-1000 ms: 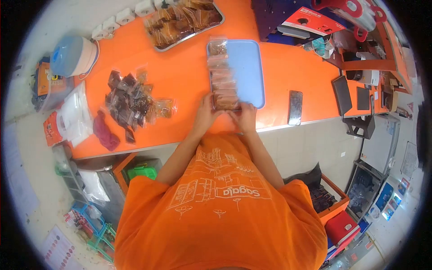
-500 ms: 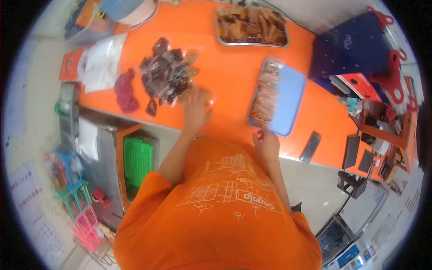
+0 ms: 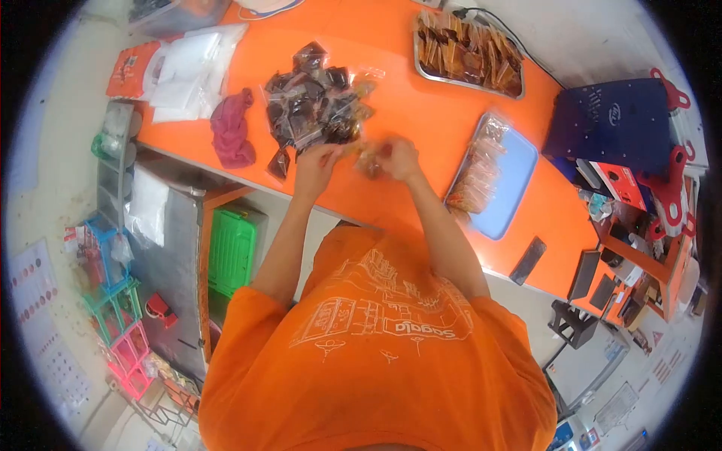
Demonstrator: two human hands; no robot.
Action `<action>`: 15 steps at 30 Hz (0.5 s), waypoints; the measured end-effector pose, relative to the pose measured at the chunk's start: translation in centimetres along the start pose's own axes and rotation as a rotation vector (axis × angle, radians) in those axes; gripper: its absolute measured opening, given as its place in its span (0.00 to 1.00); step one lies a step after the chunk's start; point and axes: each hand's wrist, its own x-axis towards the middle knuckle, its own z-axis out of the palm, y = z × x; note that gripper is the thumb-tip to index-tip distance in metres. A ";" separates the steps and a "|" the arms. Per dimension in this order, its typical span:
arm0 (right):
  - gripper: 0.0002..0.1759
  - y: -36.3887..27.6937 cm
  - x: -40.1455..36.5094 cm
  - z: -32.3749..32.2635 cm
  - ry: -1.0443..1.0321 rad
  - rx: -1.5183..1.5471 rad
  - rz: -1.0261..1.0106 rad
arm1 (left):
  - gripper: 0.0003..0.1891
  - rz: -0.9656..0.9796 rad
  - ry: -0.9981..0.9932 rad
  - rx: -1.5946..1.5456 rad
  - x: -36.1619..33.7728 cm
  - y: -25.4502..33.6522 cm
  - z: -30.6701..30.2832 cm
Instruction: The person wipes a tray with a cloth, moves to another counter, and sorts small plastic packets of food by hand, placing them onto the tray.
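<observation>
Close to the front edge of the orange table, my left hand (image 3: 317,167) pinches the end of a small yellowish plastic packet (image 3: 352,149). My right hand (image 3: 398,158) faces it, fingers closed on another small clear packet (image 3: 368,164) with brownish contents. Just beyond both hands lies a heap of dark sauce packets (image 3: 308,105), some overlapping others. To the right stands a blue tray (image 3: 514,177), its left side lined with a row of filled clear packets (image 3: 479,169).
A metal tray (image 3: 470,52) full of upright brown packets sits at the back. On the left are a crumpled maroon cloth (image 3: 233,129) and white plastic bags (image 3: 188,71). A phone (image 3: 528,260) lies near the front edge; a dark blue box (image 3: 609,119) stands at right.
My right hand has left the blue tray and come across to the heap. My left hand, earlier spread over the packets, now pinches one. The whole view has shifted.
</observation>
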 end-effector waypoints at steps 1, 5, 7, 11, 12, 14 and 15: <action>0.27 0.0 -0.2 -0.3 0.012 -0.005 0.008 | 0.09 -0.026 0.036 -0.107 0.6 0.5 -0.2; 0.12 -1.8 -4.2 -0.7 0.203 -0.339 -0.209 | 0.11 -0.216 0.025 -0.307 1.3 -1.0 -0.7; 0.09 -2.8 -6.6 -1.0 0.214 -0.468 -0.250 | 0.13 -0.138 0.003 -0.205 2.2 -1.6 -0.2; 0.06 -3.4 -9.0 -1.4 0.317 -0.623 -0.475 | 0.15 -0.186 -0.114 -0.139 3.3 -1.9 1.3; 0.06 -3.5 -9.2 -1.5 0.295 -0.616 -0.521 | 0.15 -0.252 -0.199 -0.209 3.6 -1.5 1.5; 0.07 -3.8 -9.5 -1.8 0.332 -0.543 -0.612 | 0.15 -0.316 -0.293 -0.280 3.8 -0.7 1.5; 0.08 -3.9 -9.5 -1.8 0.364 -0.466 -0.714 | 0.14 -0.241 -0.385 -0.337 3.7 0.3 0.8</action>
